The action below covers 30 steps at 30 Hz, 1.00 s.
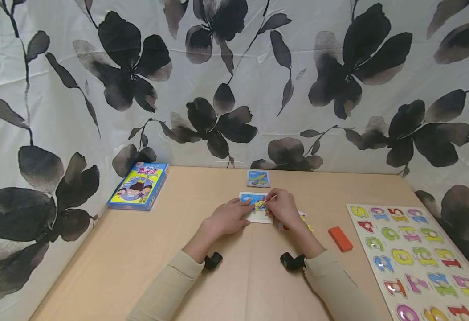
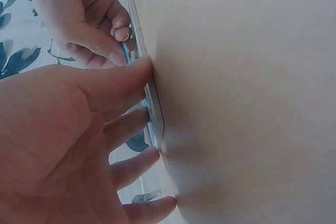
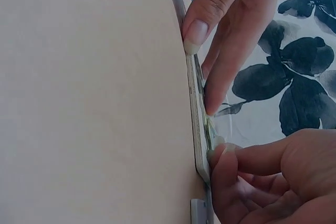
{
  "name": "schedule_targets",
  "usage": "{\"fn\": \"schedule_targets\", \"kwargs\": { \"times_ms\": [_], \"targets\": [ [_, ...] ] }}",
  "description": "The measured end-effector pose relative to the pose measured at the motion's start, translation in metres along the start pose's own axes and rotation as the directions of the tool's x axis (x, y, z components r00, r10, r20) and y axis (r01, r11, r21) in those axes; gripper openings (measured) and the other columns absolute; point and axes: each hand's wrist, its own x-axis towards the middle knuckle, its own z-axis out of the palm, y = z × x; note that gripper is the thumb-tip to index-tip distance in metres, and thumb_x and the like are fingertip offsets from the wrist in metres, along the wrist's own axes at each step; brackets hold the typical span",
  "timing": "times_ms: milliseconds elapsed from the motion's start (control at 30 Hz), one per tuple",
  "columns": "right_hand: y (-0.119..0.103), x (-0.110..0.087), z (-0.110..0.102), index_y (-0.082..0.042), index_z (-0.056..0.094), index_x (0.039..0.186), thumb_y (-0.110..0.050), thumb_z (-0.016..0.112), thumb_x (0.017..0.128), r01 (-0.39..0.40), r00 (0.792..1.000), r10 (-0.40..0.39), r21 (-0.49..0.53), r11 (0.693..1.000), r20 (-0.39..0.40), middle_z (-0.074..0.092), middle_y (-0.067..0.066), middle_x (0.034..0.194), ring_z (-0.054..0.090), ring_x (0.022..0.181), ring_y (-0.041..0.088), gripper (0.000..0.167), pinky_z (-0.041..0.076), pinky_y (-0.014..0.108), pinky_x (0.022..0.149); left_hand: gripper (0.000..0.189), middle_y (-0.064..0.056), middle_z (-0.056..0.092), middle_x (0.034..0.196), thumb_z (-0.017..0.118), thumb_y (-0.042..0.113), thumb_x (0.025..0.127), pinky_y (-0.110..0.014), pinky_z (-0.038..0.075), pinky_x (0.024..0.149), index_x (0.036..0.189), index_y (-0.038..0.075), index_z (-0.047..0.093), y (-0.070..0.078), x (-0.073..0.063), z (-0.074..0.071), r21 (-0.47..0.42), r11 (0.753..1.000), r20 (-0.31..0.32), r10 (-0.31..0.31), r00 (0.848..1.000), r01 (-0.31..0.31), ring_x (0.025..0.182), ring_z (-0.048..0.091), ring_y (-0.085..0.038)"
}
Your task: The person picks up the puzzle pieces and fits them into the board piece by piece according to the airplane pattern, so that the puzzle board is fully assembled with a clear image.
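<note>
A small white-bordered picture puzzle board (image 1: 258, 219) with a blue and yellow picture lies flat near the back of the table. My left hand (image 1: 230, 216) rests at its left side, fingers extended; in the left wrist view the thumb (image 2: 123, 77) presses the near edge. Over the board's right part, my right hand (image 1: 283, 207) pinches a small puzzle piece between thumb and fingertips, held right at the board's surface. In the left wrist view a blue edge shows there, but most of the piece is hidden by the fingers. Loose colourful pieces (image 1: 308, 226) lie partly under the right wrist.
Behind the board sits a small blue picture card (image 1: 258, 179). A blue and yellow box (image 1: 138, 187) lies at the back left. On the right are an orange-red block (image 1: 340, 239) and a large sheet of colourful numbers (image 1: 412, 256). A floral curtain (image 1: 274, 84) hangs along the table's back edge.
</note>
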Motion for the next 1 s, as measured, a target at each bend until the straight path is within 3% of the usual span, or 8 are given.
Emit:
{"fn": "schedule_targets", "kwargs": {
  "times_ms": [233, 733, 1000],
  "targets": [
    [-0.0049, 0.0010, 0.0016, -0.003, 0.064, 0.086, -0.005, 0.071, 0.085, 0.024, 1.000, -0.024, -0.120, 0.992, 0.001, 0.061, 0.005, 0.062, 0.054, 0.049, 0.011, 0.008, 0.041, 0.022, 0.047, 0.054, -0.001, 0.040, 0.159, 0.061, 0.033, 0.098, -0.050, 0.042, 0.112, 0.149, 0.019, 0.048, -0.0002, -0.0020, 0.0007, -0.003, 1.000, 0.005, 0.003, 1.000, -0.003, 0.147, 0.038, -0.031],
    [-0.0092, -0.0004, -0.0048, -0.003, 0.064, 0.089, -0.005, 0.070, 0.086, 0.010, 0.999, -0.003, -0.144, 0.989, 0.052, 0.060, 0.006, 0.069, 0.051, 0.054, 0.014, 0.007, 0.039, 0.023, 0.048, 0.054, -0.001, 0.040, 0.159, 0.060, 0.033, 0.098, -0.052, 0.044, 0.109, 0.149, 0.021, 0.047, 0.0004, -0.0025, -0.0005, 0.005, 1.000, -0.006, 0.006, 1.000, -0.006, 0.146, 0.038, -0.030],
    [-0.0067, 0.0016, -0.0018, -0.003, 0.065, 0.085, -0.005, 0.072, 0.085, 0.050, 0.998, -0.043, -0.193, 0.980, 0.040, 0.058, 0.007, 0.068, 0.047, 0.053, 0.015, 0.007, 0.035, 0.023, 0.046, 0.055, 0.000, 0.038, 0.160, 0.059, 0.035, 0.099, -0.050, 0.043, 0.111, 0.151, 0.022, 0.045, -0.0020, -0.0015, 0.0014, 0.014, 1.000, 0.003, -0.003, 1.000, 0.003, 0.148, 0.035, -0.029]
  ]
}}
